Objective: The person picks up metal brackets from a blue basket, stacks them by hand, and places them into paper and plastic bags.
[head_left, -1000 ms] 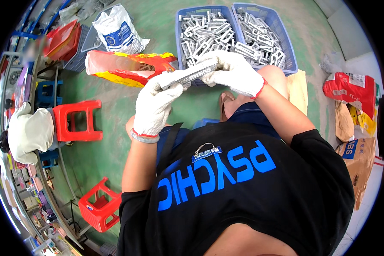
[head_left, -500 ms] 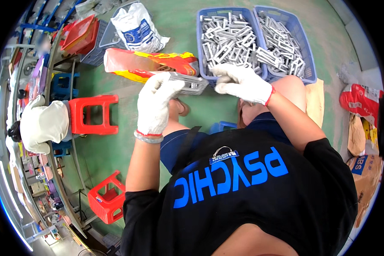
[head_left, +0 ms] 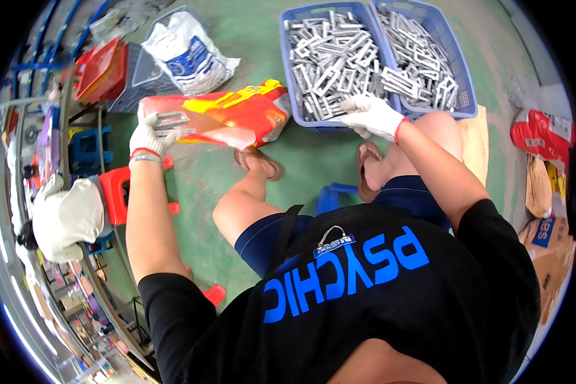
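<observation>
My left hand [head_left: 148, 139], in a white knit glove, is closed on a small stack of grey rectangular metal frames [head_left: 171, 120]. It holds them at the open left end of a red and yellow plastic bag [head_left: 262, 115] lying on the floor; the bag's inside is mostly hidden. My right hand [head_left: 374, 118], gloved alike, hovers at the near rim of a blue plastic basket [head_left: 320, 127] heaped with such metal frames [head_left: 333, 57]. Its fingers reach over the frames, slightly curled and apart, and nothing shows in them.
A second blue basket [head_left: 465, 70] of frames adjoins the first. Behind the bag stands a white sack [head_left: 192, 56], with red bins [head_left: 102, 72] farther left. A red stool [head_left: 115, 195] and a person in a white top [head_left: 70, 217] are at the left. A red package [head_left: 541, 141] lies right.
My left hand has carried the metal frames leftward from in front of the baskets to the bag's open end. The right hand has shifted slightly right and down, staying by the basket.
</observation>
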Tool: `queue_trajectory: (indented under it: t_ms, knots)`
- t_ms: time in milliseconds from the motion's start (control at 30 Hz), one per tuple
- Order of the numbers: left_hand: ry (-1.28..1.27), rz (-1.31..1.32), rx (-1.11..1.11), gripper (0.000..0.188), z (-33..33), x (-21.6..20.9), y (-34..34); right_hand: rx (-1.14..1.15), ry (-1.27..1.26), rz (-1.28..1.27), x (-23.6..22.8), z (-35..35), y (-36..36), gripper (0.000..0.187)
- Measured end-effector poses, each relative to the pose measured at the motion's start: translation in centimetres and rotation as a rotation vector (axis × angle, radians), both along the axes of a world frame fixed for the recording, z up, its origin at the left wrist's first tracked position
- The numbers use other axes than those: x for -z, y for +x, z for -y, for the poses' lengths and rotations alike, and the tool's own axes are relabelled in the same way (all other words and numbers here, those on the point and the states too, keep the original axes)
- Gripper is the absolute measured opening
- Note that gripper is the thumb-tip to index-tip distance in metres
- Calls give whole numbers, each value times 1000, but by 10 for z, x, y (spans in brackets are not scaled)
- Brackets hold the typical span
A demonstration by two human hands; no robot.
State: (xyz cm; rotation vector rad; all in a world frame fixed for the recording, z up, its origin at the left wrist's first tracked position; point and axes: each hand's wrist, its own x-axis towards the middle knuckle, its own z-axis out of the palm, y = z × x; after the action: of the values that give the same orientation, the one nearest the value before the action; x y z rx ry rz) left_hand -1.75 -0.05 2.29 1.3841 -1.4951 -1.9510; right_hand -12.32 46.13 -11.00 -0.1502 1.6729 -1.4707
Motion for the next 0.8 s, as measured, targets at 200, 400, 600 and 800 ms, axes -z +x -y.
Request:
queue_trajectory:
  t_ms: [200,400,600,800]
  knots:
    - [311,7,138,30,13,56,-30,-203,575,-643,59,9,-53,50]
    - [196,-99,246,38,-37,31,-29,-392,902,-759,94,36,-82,44]
    - [-257,-160,320,39,-84,3,24,-363,933,-711,110,65,-86,73]
    - [-453,41,358,41,-161,-18,35,-375,991,-832,138,65,-90,74]
